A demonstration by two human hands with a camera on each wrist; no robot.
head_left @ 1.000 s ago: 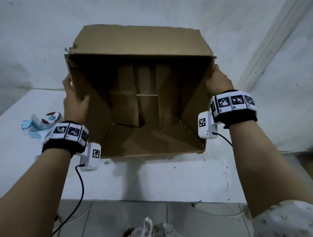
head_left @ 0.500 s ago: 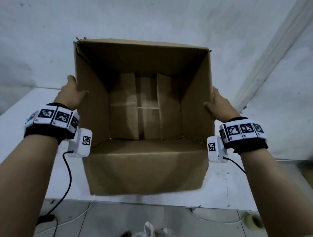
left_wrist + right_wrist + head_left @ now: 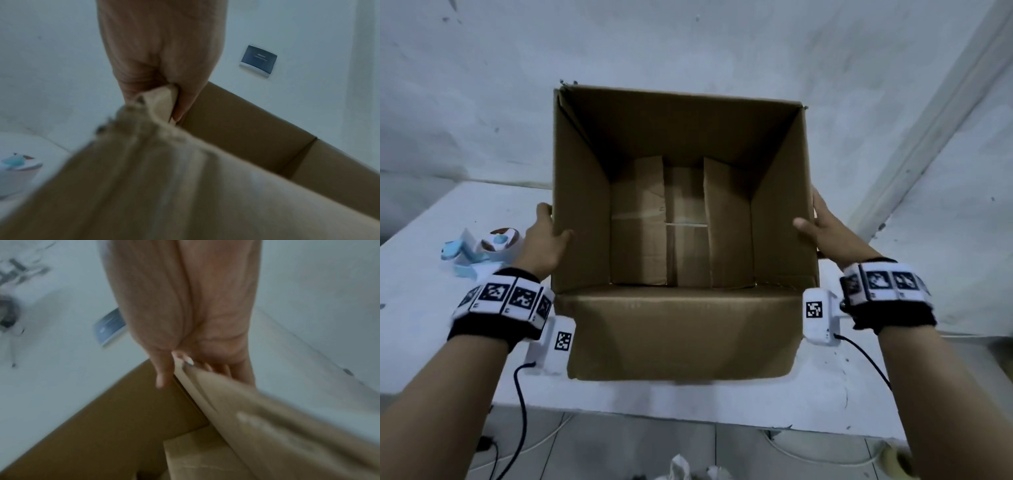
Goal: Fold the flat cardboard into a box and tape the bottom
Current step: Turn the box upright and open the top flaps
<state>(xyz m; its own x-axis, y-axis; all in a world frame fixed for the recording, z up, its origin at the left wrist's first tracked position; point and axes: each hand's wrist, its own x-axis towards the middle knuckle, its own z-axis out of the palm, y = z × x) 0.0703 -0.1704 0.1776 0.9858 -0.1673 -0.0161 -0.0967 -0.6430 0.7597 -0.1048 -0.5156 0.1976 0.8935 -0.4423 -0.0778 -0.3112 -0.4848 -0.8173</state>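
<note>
Risks, L to R: tape dispenser sits near the tabletop's left edge, just beside left hand. If the box swings left on the way down it could knock it. Box is held open-side up, apparently over the tabletop's front edge w/ near wall past that edge; set down too far fwd and it may tip off. Bottom flaps look closed but a gap shows at the centre seam. Can't tell from inside if tape holds, so flaps could sag under load.

Hand pose: left hand pinches box's left wall at the rim, thumb inside, fingers outside, wrist level, forearm angled up from lower left. Left wrist view confirms thumb pressed on cardboard edge. Right hand mirrors on right wall, thumb hooked over rim to the inside, fingers flat on the outside; that grip is lighter and could slip if the box tilts. Right wrist view blurry, but thumb-and-fingers pinch on the wall shows.
</note>
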